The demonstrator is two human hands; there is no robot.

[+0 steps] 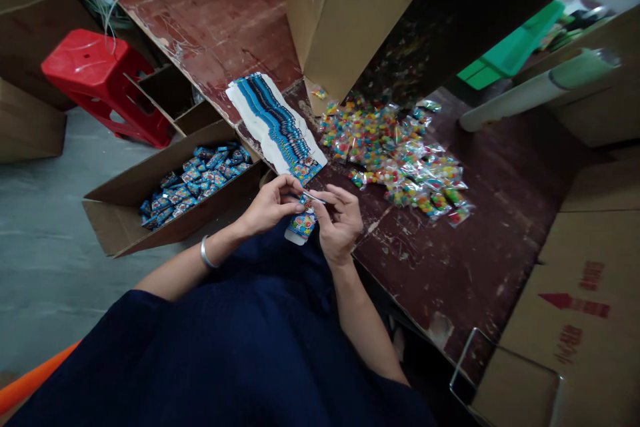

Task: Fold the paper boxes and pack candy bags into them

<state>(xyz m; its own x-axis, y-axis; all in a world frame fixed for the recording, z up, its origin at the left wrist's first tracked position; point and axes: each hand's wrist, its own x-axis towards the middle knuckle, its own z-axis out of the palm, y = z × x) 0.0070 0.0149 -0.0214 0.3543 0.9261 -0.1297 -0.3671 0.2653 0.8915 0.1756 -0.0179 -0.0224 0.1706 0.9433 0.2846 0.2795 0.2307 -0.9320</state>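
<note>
To the left of my hands, an open cardboard box on the floor holds blue packets. My left hand and right hand meet over my lap, both pinching the top edge of one small printed packet. Just above them a fanned stack of flat blue wrappers lies on the worn red worktop. To the right of my right hand spreads a heap of clear candy bags.

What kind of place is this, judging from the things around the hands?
Probably a small packing workshop: cardboard boxes on a worn table, a heap of candy bags, and a carton of filled blue packets.
</note>
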